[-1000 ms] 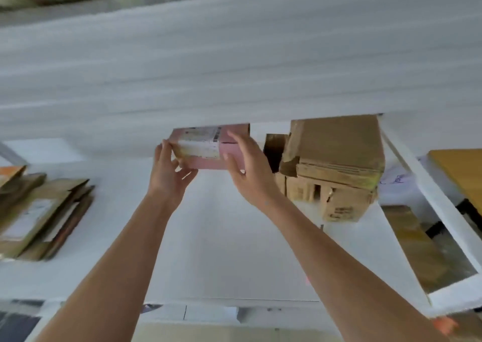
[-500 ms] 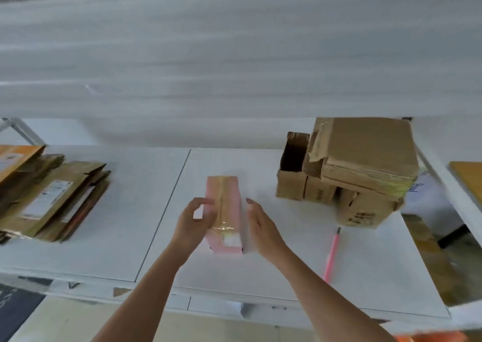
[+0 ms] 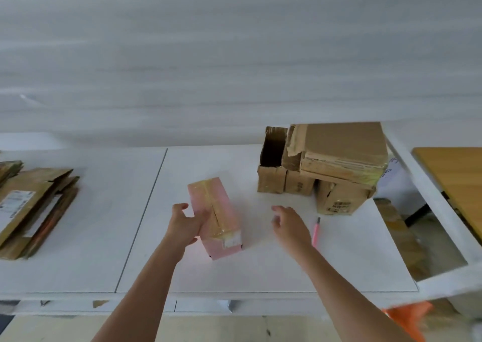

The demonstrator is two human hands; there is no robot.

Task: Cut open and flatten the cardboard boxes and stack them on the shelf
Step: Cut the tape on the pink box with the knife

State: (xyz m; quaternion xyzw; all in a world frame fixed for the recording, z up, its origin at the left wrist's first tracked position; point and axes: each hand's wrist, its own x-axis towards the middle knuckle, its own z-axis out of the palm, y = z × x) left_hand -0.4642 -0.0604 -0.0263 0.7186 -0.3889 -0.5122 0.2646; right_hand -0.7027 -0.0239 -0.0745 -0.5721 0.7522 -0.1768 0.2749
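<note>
A pale, softly blurred wall (image 3: 234, 54) fills the upper half of the frame. Below it a white table (image 3: 260, 271) made of 2 panels spans the middle. A wooden tabletop (image 3: 453, 179) sits at right, beige floor (image 3: 208, 328) along the bottom.

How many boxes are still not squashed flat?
5 that I can see: the pink box under the left hand, and four brown ones at the back right, an open box, a small box, a low box, a big top box. More may hide behind.
</note>
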